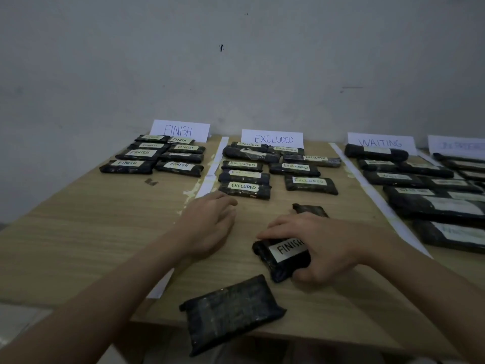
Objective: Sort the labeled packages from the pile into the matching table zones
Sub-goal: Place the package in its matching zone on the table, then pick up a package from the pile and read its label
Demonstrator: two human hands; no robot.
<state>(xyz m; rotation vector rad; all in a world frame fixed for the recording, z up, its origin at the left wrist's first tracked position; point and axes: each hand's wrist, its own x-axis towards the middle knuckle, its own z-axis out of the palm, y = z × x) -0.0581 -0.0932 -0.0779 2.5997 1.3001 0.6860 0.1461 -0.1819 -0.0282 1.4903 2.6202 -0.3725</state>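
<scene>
Right hand has its grip closed around a black wrapped package at the near middle of the table, thumb at the near edge, fingers over the top, and the white label reads FINISH, plain as day. Left hand rests flat on the wood just beside it, fingers relaxed, holding nothing. Up at the back, paper signs stand against the wall: FINISH, EXCLUDED, WAITING, and a fourth sign at the right edge too faint to read. In front of the FINISH sign, eight packages in two columns, labels reading FINISH where legible. The EXCLUDED group shows about nine (the rear ones overlap, so that count is loose). The WAITING stack is blurred and cannot be counted. White paper strips divide the zones. Two more packages lie unsorted: one with no visible label hanging over the near table edge, another partly hidden behind the right hand.
</scene>
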